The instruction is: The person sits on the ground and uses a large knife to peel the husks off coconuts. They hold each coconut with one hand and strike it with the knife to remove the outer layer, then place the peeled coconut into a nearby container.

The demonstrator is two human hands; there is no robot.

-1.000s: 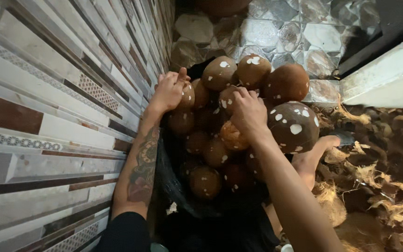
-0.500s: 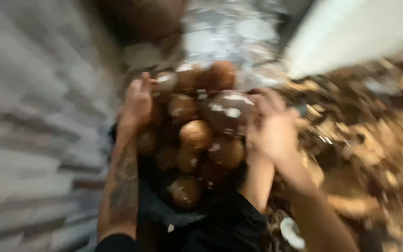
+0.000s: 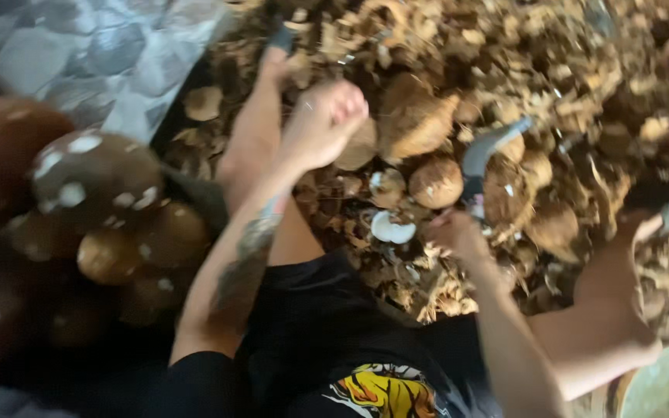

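**A:** What's the ground like from where you're watching?

**B:** I see a floor almost buried under a heap of dry brown husk scraps [image 3: 582, 70], running from the middle out to the far right. At the far left a patch of grey patterned floor tile [image 3: 102, 54] shows bare. The picture is blurred, so I can't read fine detail.

**A:** And the hands?

**B:** The left hand [image 3: 323, 124] is curled into a loose fist, hovering just over the husk heap, beside a husked coconut [image 3: 412, 120]. I can't tell whether it holds anything. The right hand [image 3: 458, 232] is closed around the handle of a curved blade [image 3: 489, 151], whose grey metal rises away from the hand into the heap, between two rounder coconuts [image 3: 437, 182].

**A:** Anything else around?

**B:** On the left, near me, a pile of dark brown shelled coconuts [image 3: 94, 174] flecked with white, sitting in something dark. A white coconut fragment [image 3: 392, 228] lies just left of the right hand. At the near right corner, the rim of a pale bucket [image 3: 667, 383]. The person's bare knees frame the working spot.
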